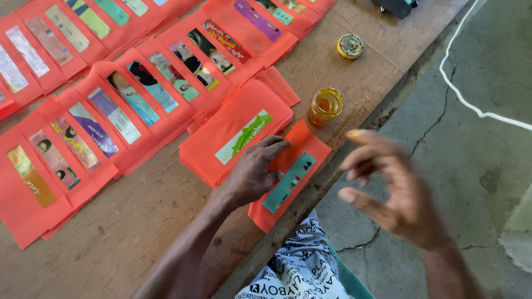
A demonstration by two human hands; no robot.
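Note:
My left hand (252, 171) lies flat on an orange paper envelope (310, 149) that has a green printed strip glued on it, at the near edge of the wooden table (149, 216). My right hand (388, 188) hovers blurred off the table's edge to the right, fingers apart and holding nothing; its fingertips look smeared with yellowish glue. A small open jar of amber glue (325, 105) stands just beyond the envelope. A stack of orange envelopes (233, 133) with a green-and-white strip on top lies left of my left hand.
Rows of orange envelopes with printed strips (111, 111) overlap across the table's left and far side. A yellow jar lid (350, 46) lies at the far right. A white cable (465, 99) runs over the cracked concrete floor (476, 166). Patterned fabric (299, 271) shows below.

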